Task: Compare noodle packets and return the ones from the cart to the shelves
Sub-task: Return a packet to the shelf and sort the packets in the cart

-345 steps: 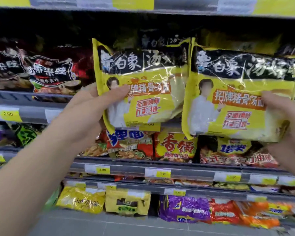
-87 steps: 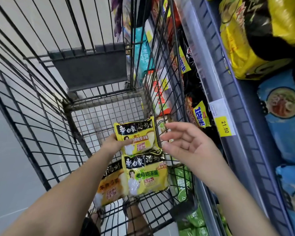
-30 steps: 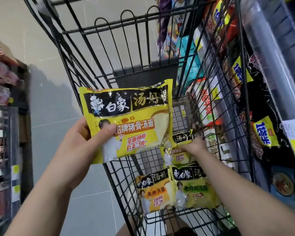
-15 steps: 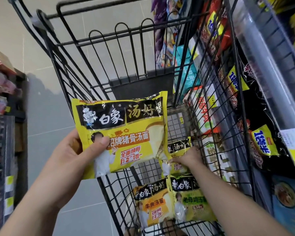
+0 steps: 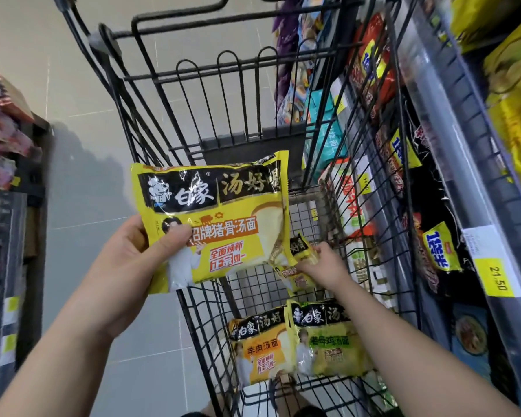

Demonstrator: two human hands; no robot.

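My left hand (image 5: 139, 257) grips a yellow and black noodle packet (image 5: 217, 215) by its lower left corner, holding it up over the left side of the black wire cart (image 5: 199, 85). Down inside the cart my right hand (image 5: 325, 266) pinches a second yellow packet (image 5: 298, 273), partly hidden behind the first. Two more packets lie flat on the cart floor near me: an orange-labelled one (image 5: 262, 344) and a green-labelled one (image 5: 328, 341).
Shelves of noodle packets (image 5: 397, 164) run along the right, close against the cart's side, with a yellow price tag (image 5: 500, 276) reading 21.50. Another rack of goods (image 5: 3, 152) stands at the far left. Grey floor tiles (image 5: 82, 191) lie between.
My left hand has drifted slightly right with its packet. My right hand has taken hold of the packet in the cart and begun tilting it up.
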